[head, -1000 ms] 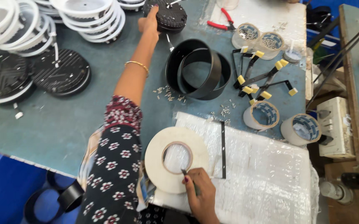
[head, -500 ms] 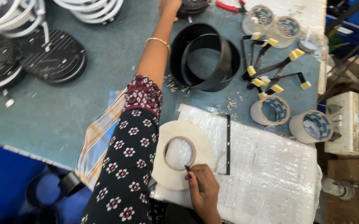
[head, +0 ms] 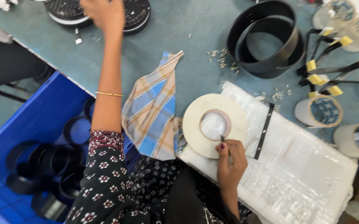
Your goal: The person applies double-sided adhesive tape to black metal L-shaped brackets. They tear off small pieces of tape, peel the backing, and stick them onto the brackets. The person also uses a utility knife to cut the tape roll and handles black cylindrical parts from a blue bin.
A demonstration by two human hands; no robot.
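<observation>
Hands at a teal worktable (head: pixel 175 49), seen from above. I see the left hand (head: pixel 101 13) stretched to the far side, lying over a round black ribbed disc (head: pixel 134 15); its fingers run off the top edge, so I cannot tell whether they grip it or only rest there. A thin gold bangle (head: pixel 109 94) circles that forearm. The right hand (head: pixel 230 155) sits near me, fingers pressed together, pinching a small dark tool (head: pixel 223 140) whose tip touches the inner rim of a large white tape roll (head: pixel 214 125). The roll lies flat on a sheet of clear bubble wrap (head: pixel 304 174) that covers the near right part of the table. A thin black strip (head: pixel 264 130) lies on the wrap just right of the roll. A blue and orange checked cloth (head: pixel 154 112) lies just left of it. Far right of centre stand nested black rings (head: pixel 266 37), with black clips with yellow tips (head: pixel 337 66) further right. Two smaller tape rolls (head: pixel 318 111) sit at the right edge. A blue crate (head: pixel 42 157) of black rings is at the near left.
</observation>
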